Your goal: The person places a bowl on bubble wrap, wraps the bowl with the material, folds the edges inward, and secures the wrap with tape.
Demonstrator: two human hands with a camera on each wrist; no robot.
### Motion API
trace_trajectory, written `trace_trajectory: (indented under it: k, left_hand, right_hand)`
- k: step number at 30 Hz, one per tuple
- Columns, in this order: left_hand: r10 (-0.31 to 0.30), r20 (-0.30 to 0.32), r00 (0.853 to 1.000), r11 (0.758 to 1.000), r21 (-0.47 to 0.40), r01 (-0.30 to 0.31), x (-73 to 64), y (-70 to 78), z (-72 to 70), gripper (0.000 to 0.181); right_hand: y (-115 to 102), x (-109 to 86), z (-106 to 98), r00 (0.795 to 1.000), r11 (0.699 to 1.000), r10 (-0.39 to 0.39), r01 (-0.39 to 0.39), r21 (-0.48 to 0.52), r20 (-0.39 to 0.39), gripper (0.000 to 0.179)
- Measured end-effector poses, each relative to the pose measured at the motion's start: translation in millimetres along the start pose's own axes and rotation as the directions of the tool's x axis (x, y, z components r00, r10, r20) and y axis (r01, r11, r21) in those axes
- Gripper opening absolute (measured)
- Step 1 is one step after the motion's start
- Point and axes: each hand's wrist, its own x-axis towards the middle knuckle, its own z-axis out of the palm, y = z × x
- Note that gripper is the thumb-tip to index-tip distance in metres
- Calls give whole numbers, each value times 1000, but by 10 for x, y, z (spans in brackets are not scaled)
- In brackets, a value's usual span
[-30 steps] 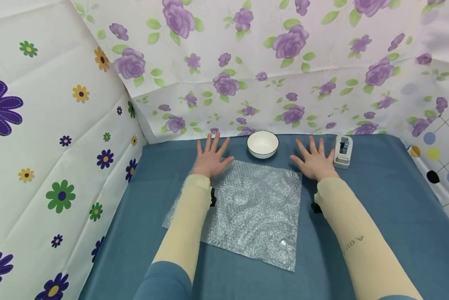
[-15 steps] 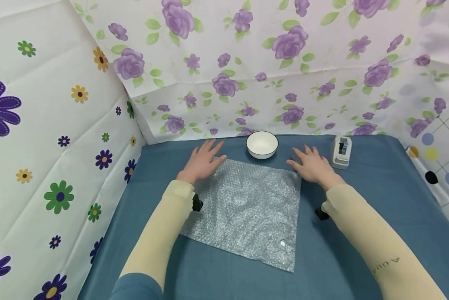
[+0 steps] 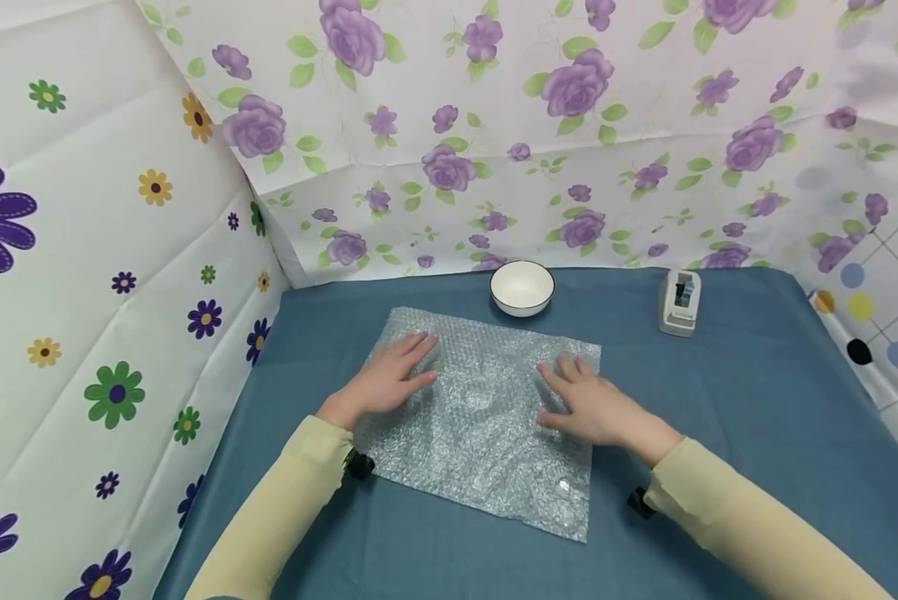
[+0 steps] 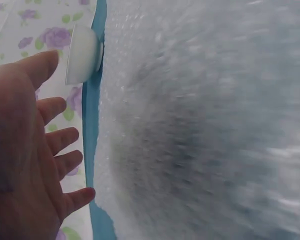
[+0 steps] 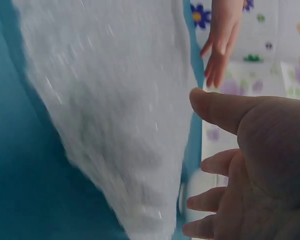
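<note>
- Holding nothing in splayed left hand (image 3: 386,379) or right hand (image 3: 590,408), over bubble wrap (image 3: 486,417) on near side of bowl (image 3: 522,287).
- Could crease bubble wrap by pressing unevenly, or nudge bowl by sliding forward.

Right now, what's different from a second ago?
Both hands came back toward the person. The left hand also slid a bit left; the right hand went left, away from the grayish-white gadget, to over the bubble wrap. Neither took hold of anything. The wrap, gadget and white bowl look unmoved.
</note>
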Motion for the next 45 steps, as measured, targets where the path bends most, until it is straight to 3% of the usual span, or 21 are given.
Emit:
trace_trajectory:
  k: [5,9,12,18,24,38,45]
  left_hand:
    - [10,62,998,998,-55,-7,-240,-31,124,76]
    - [9,66,998,995,-101,-3,-326,-70,181,80]
    - [-9,77,997,995,-98,17,-343,-101,205,83]
    - [-73,155,985,994,-66,84,-370,-141,216,92]
    - [-103,145,984,993,-41,110,-370,-150,238,94]
    - [-99,137,986,994,-32,104,-393,-138,289,107]
    - [-32,126,992,999,-31,36,-427,-103,299,111]
  right_hand:
    - [-132,-163,187,996,997,-72,73,-5,51,97]
    - [-143,-189,309,992,995,-103,103,-2,73,105]
    - [-123,-157,382,988,995,-97,101,-26,118,111]
    - [-115,-67,432,973,998,-55,63,-30,224,125]
    - [-156,-57,402,969,999,-48,53,-13,244,128]
    - [-64,-78,418,973,998,-44,55,-41,226,127]
    - [29,-81,359,968,995,-80,90,-31,237,128]
